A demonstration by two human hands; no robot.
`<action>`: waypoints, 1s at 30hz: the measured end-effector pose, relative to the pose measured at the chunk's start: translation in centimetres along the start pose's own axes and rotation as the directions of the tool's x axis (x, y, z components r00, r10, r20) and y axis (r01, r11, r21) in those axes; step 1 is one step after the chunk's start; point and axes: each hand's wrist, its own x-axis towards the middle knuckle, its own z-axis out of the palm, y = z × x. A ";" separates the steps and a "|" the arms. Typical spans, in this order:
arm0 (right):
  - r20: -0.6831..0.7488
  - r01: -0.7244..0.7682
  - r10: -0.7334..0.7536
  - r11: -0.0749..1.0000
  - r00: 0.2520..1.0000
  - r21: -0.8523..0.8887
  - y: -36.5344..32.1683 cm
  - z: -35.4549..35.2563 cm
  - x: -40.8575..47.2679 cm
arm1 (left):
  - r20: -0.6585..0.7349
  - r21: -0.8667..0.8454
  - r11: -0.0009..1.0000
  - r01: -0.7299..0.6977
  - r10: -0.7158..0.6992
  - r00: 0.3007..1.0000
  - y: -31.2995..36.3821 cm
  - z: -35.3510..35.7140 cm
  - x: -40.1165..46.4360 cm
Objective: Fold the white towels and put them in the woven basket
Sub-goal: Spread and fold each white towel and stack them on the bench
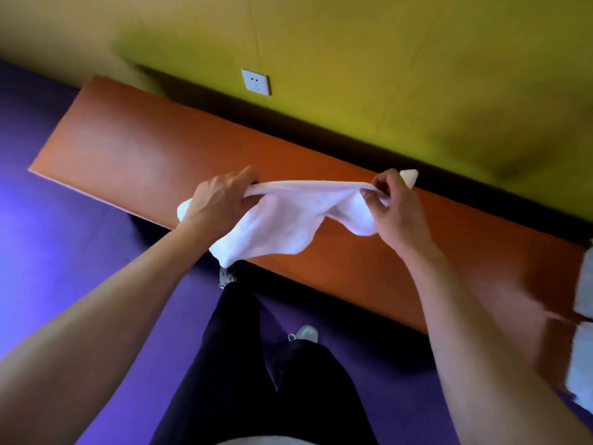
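Both hands are up over the orange table, and the white towel hangs stretched between them. The left hand grips one end of the top edge, fingers curled round the bunched cloth, with a bit of towel poking out behind the wrist. The right hand pinches the other end, thumb and fingers closed on the hem, and a small corner sticks up past the knuckles. The top edge runs taut and nearly level from hand to hand; below it the cloth sags in loose folds, its lowest point dropping just past the table's near edge, above a shoe.

The tabletop shows bare wood to the left of the hands (a long run of it, right out to the corner) and more on the right. The far edge sits against the yellow wall, under a white socket. At the right border of the frame lies more white cloth, blurred, on the table's end. Purple floor spreads beyond the near edge.
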 end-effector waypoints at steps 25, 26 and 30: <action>0.257 -0.129 0.378 0.747 0.889 -0.653 7.3 -9.2 -14.7 | 0.218 -0.015 0.991 0.136 -0.129 0.967 -0.9 -3.1 -6.4; 0.278 -0.171 0.426 0.757 0.861 -0.631 7.6 -9.2 -15.4 | 0.230 -0.003 0.987 0.159 -0.154 0.961 -1.1 -2.9 -7.0; 0.287 -0.318 0.521 0.785 0.804 -0.532 8.4 -10.0 -17.0 | 0.247 0.057 0.963 0.262 -0.268 0.931 -2.6 -2.6 -8.1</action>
